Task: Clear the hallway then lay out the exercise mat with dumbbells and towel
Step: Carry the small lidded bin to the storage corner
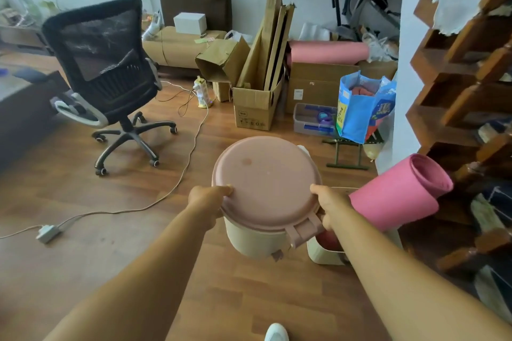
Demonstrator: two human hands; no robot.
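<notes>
A cream round bin with a pink lid (pixel 266 183) is in front of me, tilted, above the wooden floor. My left hand (pixel 206 199) grips the lid's left rim, and my right hand (pixel 331 206) grips its right rim near the hinge. Just right of the bin a rolled pink exercise mat (pixel 401 194) sticks out of a cream container (pixel 322 253). A second pink roll (pixel 329 52) lies on cardboard boxes at the back. No dumbbells or towel can be made out for certain.
A black office chair (pixel 110 72) stands at the left. A power strip (pixel 47 232) and its cable (pixel 191 152) trail across the floor. Cardboard boxes (pixel 256 108), a blue bag (pixel 363 108) and a small stool (pixel 349 152) crowd the back. A wooden staircase (pixel 465 91) rises at the right.
</notes>
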